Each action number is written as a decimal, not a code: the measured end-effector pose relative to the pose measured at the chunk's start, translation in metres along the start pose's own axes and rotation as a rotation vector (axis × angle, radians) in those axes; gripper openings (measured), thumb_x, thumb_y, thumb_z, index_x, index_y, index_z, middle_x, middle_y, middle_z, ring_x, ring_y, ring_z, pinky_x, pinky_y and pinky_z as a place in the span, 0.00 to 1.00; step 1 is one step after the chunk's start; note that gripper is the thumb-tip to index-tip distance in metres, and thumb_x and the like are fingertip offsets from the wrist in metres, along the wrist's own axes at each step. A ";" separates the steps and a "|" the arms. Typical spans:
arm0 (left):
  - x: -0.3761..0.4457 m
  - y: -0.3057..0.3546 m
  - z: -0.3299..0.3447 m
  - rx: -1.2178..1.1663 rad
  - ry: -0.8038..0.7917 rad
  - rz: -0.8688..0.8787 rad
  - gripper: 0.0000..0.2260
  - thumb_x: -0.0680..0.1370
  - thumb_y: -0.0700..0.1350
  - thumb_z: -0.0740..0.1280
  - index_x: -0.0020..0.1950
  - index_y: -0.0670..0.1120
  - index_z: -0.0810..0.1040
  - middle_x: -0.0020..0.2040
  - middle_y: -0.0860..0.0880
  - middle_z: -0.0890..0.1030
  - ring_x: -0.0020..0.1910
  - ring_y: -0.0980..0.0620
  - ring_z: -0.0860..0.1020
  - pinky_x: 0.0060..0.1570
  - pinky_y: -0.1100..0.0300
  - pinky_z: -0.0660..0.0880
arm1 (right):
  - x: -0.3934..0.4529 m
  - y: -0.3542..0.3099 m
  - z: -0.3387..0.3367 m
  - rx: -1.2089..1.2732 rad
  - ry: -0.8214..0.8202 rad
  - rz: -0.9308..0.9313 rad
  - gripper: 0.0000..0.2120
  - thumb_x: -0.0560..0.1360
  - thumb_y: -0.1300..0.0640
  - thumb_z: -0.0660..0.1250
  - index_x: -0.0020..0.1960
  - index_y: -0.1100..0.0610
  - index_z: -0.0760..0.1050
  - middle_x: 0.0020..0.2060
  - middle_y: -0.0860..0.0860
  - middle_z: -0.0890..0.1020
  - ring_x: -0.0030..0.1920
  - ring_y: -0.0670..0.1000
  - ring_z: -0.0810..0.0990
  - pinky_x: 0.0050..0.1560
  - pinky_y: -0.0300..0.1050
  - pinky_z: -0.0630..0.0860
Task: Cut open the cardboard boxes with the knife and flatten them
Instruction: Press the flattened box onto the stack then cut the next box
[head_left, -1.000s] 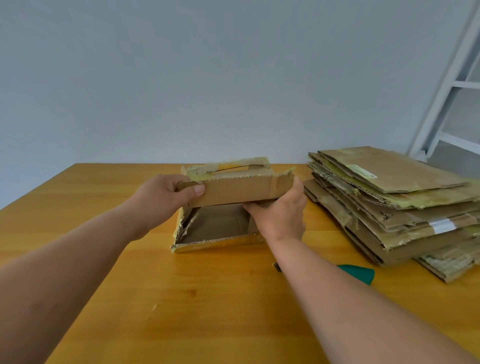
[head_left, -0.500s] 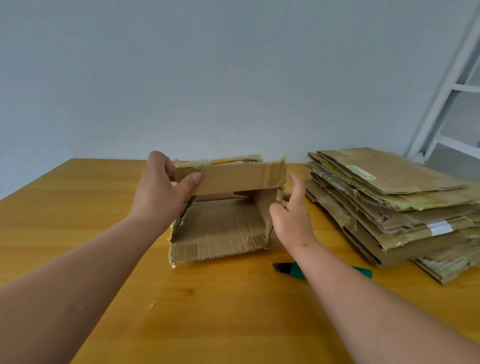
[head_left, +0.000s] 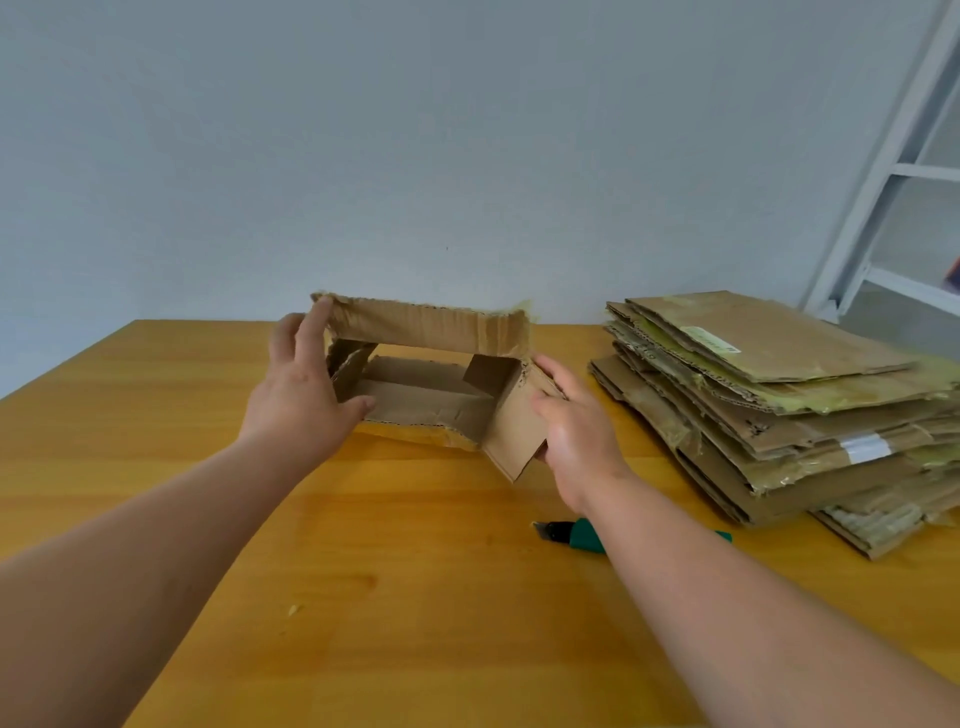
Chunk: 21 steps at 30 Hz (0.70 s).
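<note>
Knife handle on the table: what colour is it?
Green. The knife lies beside the right forearm, seen in the head view, its only view.

I see open wooden table (head_left: 415, 597) in front of me, bare between my two forearms, so a hand can pass freely there. The half-opened cardboard box (head_left: 431, 374) blocks the middle, with my left hand (head_left: 301, 400) against its left end and my right hand (head_left: 576, 426) on its right flap. A tall stack of flattened cardboard (head_left: 779, 405) walls off the right side. The green knife (head_left: 576, 534) lies under my right forearm, narrowing that gap. The far left of the table is free.
</note>
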<state>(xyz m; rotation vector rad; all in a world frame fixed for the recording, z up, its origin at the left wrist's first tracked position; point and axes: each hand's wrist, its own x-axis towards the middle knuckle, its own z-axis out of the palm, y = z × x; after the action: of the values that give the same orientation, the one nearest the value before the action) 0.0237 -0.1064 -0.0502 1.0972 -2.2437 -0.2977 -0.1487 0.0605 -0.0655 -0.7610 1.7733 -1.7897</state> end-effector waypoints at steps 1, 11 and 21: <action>0.004 -0.002 0.001 -0.006 0.000 -0.038 0.46 0.71 0.49 0.76 0.75 0.60 0.45 0.74 0.50 0.55 0.55 0.41 0.78 0.45 0.49 0.78 | 0.000 -0.001 0.001 0.017 -0.015 0.003 0.22 0.74 0.52 0.59 0.48 0.21 0.74 0.69 0.48 0.73 0.70 0.56 0.70 0.69 0.64 0.69; 0.031 -0.008 -0.004 0.029 -0.021 -0.115 0.27 0.75 0.58 0.69 0.66 0.50 0.60 0.54 0.51 0.75 0.45 0.45 0.77 0.35 0.53 0.75 | 0.004 -0.009 -0.005 0.242 -0.012 0.067 0.19 0.83 0.63 0.58 0.56 0.38 0.76 0.57 0.53 0.81 0.56 0.57 0.81 0.61 0.62 0.77; 0.051 0.003 -0.007 -0.210 0.001 -0.286 0.20 0.79 0.63 0.59 0.55 0.46 0.69 0.45 0.45 0.76 0.42 0.42 0.76 0.39 0.50 0.74 | 0.013 -0.021 -0.007 0.225 -0.023 0.061 0.18 0.82 0.63 0.59 0.52 0.40 0.77 0.51 0.53 0.82 0.51 0.56 0.80 0.57 0.60 0.77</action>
<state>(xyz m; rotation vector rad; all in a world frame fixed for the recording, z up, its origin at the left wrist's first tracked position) 0.0024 -0.1432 -0.0213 1.2993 -1.9984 -0.6353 -0.1620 0.0571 -0.0444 -0.6265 1.5304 -1.8918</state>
